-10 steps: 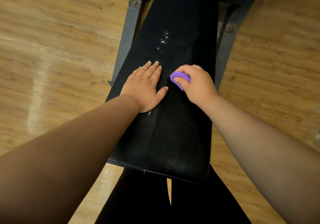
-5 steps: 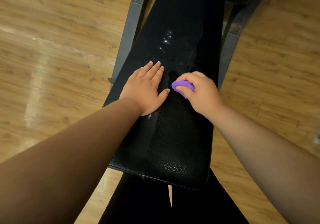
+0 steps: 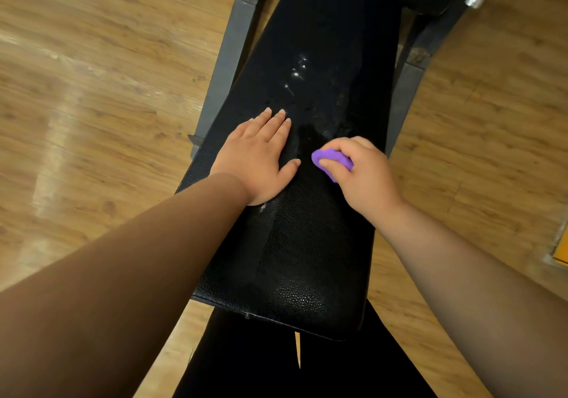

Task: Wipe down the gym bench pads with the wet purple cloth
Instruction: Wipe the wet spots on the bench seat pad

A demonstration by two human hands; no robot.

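Glossy wood-grain plank floor [image 3: 92,90] lies far left of the grip. A flat grey metal frame leg [image 3: 227,68] with a rusty bolt runs up beside the bench. The left hand [image 3: 261,161] lies flat on the bench pad [image 3: 301,259], fingers straight and close together, thumb spread towards the cloth, holding nothing. The pad is long, black and pebble-grained like leather, with a rounded near end and a piped seam. Beyond the grip, bright wet droplets [image 3: 296,71] glint on it.

Just right of the left thumb, the right hand [image 3: 365,176] grips the purple cloth [image 3: 332,159], bunched into a smooth, rounded wad. The fingers curl over it, the thumb presses its side, and it sits against the pad. Only its left end shows.

To the right of the grip stands another grey frame leg [image 3: 408,81]. At the far right edge lies a yellow flat object [image 3: 561,250], too cropped to identify.
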